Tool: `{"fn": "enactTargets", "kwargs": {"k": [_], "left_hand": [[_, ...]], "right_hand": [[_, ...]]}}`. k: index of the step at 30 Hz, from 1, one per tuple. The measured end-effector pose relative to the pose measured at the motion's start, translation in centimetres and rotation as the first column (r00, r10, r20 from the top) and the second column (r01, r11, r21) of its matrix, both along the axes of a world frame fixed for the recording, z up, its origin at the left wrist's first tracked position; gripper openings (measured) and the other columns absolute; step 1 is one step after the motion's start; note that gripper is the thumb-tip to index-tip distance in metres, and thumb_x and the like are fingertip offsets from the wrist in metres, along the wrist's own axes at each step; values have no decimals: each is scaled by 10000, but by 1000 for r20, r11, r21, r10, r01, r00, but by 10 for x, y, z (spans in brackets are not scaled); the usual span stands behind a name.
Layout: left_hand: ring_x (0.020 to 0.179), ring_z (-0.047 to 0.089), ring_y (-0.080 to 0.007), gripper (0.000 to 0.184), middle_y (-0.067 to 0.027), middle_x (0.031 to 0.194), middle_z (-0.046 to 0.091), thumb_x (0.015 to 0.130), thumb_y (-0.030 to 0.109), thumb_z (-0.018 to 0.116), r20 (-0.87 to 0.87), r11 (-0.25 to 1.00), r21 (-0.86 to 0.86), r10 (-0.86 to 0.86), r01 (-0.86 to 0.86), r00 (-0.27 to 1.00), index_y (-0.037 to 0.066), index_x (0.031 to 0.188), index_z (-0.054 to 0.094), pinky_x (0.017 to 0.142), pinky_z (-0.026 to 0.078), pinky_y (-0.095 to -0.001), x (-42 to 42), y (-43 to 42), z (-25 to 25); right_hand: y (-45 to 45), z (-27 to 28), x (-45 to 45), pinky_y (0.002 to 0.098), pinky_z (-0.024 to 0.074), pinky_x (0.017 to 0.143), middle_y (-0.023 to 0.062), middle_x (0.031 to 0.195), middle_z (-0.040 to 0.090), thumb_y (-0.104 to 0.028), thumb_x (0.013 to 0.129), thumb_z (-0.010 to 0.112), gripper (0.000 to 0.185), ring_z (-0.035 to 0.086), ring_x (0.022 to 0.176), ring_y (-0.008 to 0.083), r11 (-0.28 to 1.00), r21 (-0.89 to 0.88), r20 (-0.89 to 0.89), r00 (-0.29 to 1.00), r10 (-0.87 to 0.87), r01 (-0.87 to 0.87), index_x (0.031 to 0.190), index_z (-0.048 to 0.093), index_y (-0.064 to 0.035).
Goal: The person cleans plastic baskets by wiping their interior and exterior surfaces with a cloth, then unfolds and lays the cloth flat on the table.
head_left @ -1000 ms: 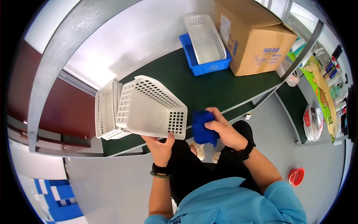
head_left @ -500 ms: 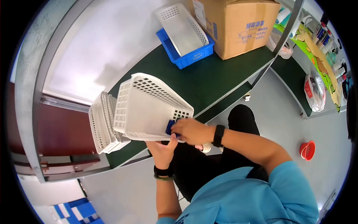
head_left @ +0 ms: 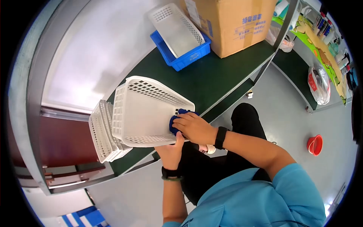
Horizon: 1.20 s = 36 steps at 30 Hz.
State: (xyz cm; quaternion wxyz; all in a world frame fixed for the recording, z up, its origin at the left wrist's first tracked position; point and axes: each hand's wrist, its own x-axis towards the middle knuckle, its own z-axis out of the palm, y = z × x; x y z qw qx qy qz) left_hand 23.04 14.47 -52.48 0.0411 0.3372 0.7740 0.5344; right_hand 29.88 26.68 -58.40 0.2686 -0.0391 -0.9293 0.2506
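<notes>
A white perforated plastic basket point(head_left: 145, 117) is tilted over the edge of the dark green shelf, its open side facing me. My left hand point(head_left: 170, 151) grips its near lower rim, the thumb over the edge and the other fingers hidden beneath. My right hand point(head_left: 194, 126) presses a dark blue cloth point(head_left: 174, 125) against the end wall of the basket, fingers bent over it. Part of the cloth shows above the knuckles, along the rim.
Nested white baskets point(head_left: 104, 132) stand at the left on the green shelf point(head_left: 211, 81). Farther back are a blue bin point(head_left: 181, 60) holding another white basket point(head_left: 176, 32), and a cardboard box point(head_left: 238, 30). A metal post point(head_left: 285, 28) rises at the right. A red bucket point(head_left: 314, 145) is on the floor.
My right hand and the cloth have shifted from the basket's inner corner up onto its end wall, and more cloth shows. The basket has moved slightly left; my left hand still holds its rim.
</notes>
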Motion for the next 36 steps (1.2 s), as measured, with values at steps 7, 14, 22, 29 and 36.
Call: {"fn": "enactTargets", "kwargs": {"k": [7,14,22,29,36], "left_hand": [[1065,521,-299,608,-210,1169,514,727,41,711,50,993,-120,-18,24,999,-88,1240,409,955,410,-405,-5,1,-5],[1029,522,-307,568,-198,1149,517,721,55,706,-147,995,-104,-15,0,989,-87,1202,438,944,406,-413,-1,10,-4],[790,617,-350,345,-182,896,641,709,132,728,-215,990,-138,-52,22,975,-48,976,605,762,493,-419,5,5,0],[929,560,-333,496,-200,1053,571,728,101,724,-174,984,-173,-71,41,982,-76,1131,497,871,447,-429,4,7,1],[959,534,-348,497,-213,1077,543,731,99,723,-162,981,-194,-46,14,986,-86,1124,481,887,423,-446,9,8,-2]], "right_hand": [[3,20,1,336,398,912,57,1130,582,-188,772,598,343,506,1081,201,899,418,8,989,-145,128,1082,646,-48],[9,18,-3,301,413,814,46,971,562,-148,747,574,230,508,927,186,962,197,9,980,-198,192,944,633,-45],[22,20,-4,326,419,818,34,954,558,-141,741,579,251,509,926,192,933,302,48,974,-223,199,973,628,-57],[4,13,18,327,426,780,34,909,553,-159,765,592,184,526,890,220,981,191,70,997,26,-39,903,647,-50],[24,10,4,324,418,806,44,965,580,-128,761,589,229,521,943,220,957,222,-25,982,-185,186,971,628,-47]]}}
